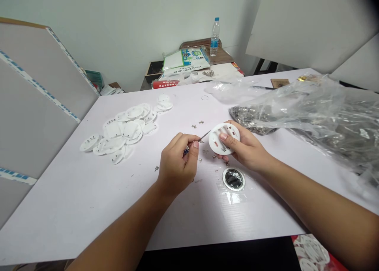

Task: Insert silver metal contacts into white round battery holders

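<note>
Screwdriver point(203, 136) pinched in the closed left hand point(176, 164) angles toward a white plastic disc point(224, 139) gripped in the curled fingers of the right hand point(247, 146).

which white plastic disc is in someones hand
The white disc gripped in the right hand, beside the small screwdriver in the left hand; every other disc lies in the heap farther left.
</note>
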Demonstrator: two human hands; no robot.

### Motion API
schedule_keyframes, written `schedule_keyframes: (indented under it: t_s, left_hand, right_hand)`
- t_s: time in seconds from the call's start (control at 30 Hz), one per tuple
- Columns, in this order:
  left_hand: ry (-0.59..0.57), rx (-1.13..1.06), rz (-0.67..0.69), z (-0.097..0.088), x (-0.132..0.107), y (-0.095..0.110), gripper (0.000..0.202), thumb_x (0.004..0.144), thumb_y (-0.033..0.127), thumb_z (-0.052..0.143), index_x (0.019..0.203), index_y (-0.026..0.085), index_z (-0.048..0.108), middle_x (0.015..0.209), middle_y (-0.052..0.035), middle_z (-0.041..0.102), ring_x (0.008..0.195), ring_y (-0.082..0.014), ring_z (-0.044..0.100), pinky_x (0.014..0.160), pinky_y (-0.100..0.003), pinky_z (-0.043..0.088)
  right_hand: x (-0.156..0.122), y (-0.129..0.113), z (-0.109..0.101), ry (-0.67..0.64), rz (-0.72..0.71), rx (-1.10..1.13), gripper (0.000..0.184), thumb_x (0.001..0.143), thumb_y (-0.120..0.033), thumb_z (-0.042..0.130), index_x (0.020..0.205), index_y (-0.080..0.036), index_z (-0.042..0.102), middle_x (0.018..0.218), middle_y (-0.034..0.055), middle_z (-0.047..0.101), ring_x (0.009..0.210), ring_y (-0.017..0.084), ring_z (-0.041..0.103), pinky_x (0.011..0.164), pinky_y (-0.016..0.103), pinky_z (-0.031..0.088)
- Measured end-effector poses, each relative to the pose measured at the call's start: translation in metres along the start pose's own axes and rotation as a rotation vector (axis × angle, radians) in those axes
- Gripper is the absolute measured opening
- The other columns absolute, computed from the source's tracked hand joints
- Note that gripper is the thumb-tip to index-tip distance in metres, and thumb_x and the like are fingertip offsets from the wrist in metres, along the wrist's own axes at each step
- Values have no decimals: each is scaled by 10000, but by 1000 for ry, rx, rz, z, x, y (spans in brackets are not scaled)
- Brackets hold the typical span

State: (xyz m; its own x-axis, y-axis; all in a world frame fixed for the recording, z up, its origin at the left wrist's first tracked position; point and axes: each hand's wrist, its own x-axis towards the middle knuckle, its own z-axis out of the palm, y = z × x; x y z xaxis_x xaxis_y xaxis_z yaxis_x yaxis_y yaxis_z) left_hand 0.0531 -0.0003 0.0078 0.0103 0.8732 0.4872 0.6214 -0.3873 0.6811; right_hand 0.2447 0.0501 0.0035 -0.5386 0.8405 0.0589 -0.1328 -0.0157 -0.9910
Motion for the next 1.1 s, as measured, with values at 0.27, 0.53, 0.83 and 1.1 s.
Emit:
schedule_keyframes:
  t_s: [0.27,0.53,0.83,1.1]
  left_hand:
    - [-40,93,-282,-14,18,-29,193,906,330,553,1055,241,638,899,-21,610,598,-109,496,582,-280,426]
    - [-276,227,-362,-14,25,-46,196,836,389,624,965,269,709,987,-21,659,789,-170,581,719,-332,451]
    - [-386,348,-282,-5,22,-43,146,853,368,605,888,271,708,958,2,663,810,-171,586,705,-323,435]
    - [-352,383,-253,-8,22,-45,171,911,318,533,932,278,698,955,3,664,821,-161,596,721,-312,437]
  right_hand:
    - [5,2,-3,333,-3,-182,140,908,-276,574,978,-255,455,731,-32,628,539,137,569,493,277,458]
    - [9,13,-9,364,-51,-534,87,909,-296,544,913,-224,495,697,-17,647,600,166,616,597,324,469]
    - [9,15,-9,345,-65,-567,89,919,-303,534,947,-225,501,728,-6,645,649,163,611,609,308,453]
    - [8,14,-6,296,-22,-537,109,924,-330,535,966,-235,502,696,-19,649,587,158,606,553,291,461]
